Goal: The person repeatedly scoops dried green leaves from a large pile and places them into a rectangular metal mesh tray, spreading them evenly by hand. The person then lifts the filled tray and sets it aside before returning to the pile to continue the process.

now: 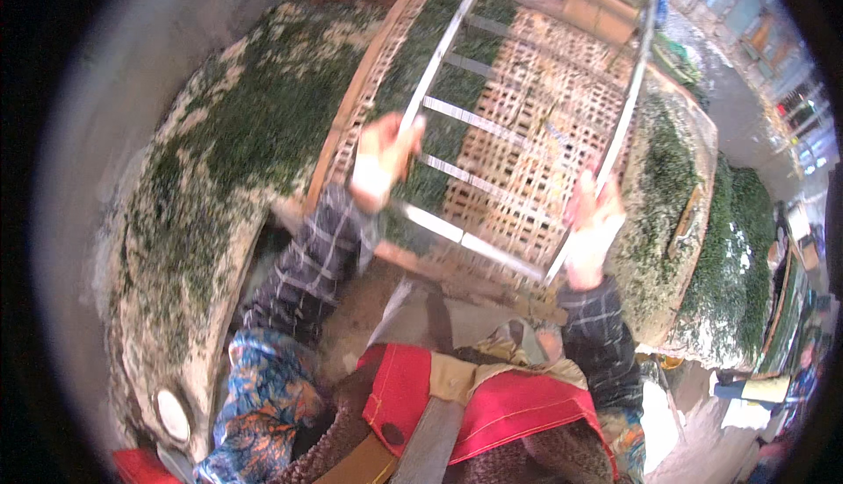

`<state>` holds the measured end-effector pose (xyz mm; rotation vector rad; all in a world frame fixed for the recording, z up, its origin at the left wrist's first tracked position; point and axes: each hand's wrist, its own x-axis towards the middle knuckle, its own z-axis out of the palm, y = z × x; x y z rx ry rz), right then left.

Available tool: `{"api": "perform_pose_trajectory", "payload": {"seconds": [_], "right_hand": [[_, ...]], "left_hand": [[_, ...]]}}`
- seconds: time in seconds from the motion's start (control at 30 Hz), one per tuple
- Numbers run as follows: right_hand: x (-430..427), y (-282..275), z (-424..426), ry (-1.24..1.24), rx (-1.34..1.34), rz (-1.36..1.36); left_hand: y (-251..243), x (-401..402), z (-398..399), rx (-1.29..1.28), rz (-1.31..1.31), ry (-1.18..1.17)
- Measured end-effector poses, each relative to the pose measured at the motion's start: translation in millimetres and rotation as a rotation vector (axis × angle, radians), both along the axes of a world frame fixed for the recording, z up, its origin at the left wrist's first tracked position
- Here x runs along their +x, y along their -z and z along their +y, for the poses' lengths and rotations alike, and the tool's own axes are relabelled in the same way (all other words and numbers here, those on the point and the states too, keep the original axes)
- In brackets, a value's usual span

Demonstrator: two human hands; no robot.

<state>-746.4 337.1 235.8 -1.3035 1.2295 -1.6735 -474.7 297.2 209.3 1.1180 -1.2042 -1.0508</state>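
Both my hands grip a ladder-like pale metal frame (442, 52) with several flat crossbars. My left hand (382, 161) is closed around its left rail, and my right hand (595, 224) around the right rail near the close end. Beneath the frame lies a perforated lattice panel (507, 171) with a wooden edge strip (342, 118). Dark green shredded leafy material (411, 52) covers the panel's left part; the rest of the lattice shows bare holes. Motion blur softens both hands, and I cannot tell whether the frame touches the panel.
A counter on the left carries a wide spread of green material (263, 115) and a round white object (173, 415). More green heaps (724, 253) lie right of the panel, with a small wooden strip (683, 222) nearby. Cardboard (599, 13) stands beyond. People appear blurred at far right.
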Motion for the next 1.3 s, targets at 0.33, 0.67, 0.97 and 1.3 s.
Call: {"api": "perform_pose_trajectory", "payload": {"seconds": [0.33,0.67,0.97,1.3], "right_hand": [[-32,71,31,-0.007,0.295,-0.278],[-47,58,20,-0.086,0.365,-0.38],[-70,46,20,-0.065,0.448,-0.344],[-88,77,17,-0.118,0.334,-0.324]], "left_hand": [[59,-27,20,0.379,-0.006,0.194],[75,30,43,0.191,0.339,1.039],[115,86,-2,0.107,-0.16,0.005],[94,75,-36,-0.479,-1.606,-0.189]]}}
